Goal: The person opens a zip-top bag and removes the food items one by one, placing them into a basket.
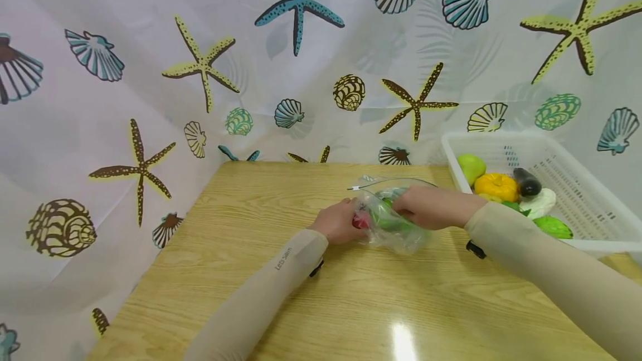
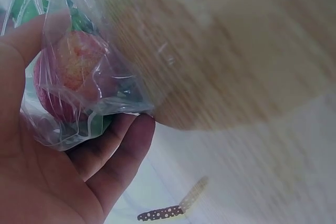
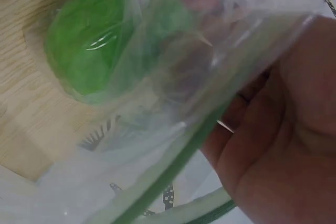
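Note:
A clear plastic bag [image 1: 408, 238] with a coloured rim lies on the wooden table, holding a round green item [image 3: 89, 40] and a red-pink fruit like a peach or apple [image 2: 79, 72]. My left hand [image 1: 341, 222] grips the bag's left end, thumb and fingers around the fruit through the film. At the bag's mouth, my right hand [image 1: 426, 205] reaches in beside the green item. Its palm shows close up in the right wrist view, while the fingers pass behind the bag's green rim strip [image 3: 173, 166]. Film blurs the fingertips, so what they touch is unclear.
A white plastic basket [image 1: 584, 183] stands at the right, with a green pear [image 1: 470, 168], a yellow pumpkin [image 1: 496, 186], an eggplant [image 1: 526, 183], a bumpy green vegetable [image 1: 553, 227] and a white item [image 1: 539, 203]. Behind the table [image 1: 251, 199] hangs a shell-patterned curtain [image 1: 311, 82].

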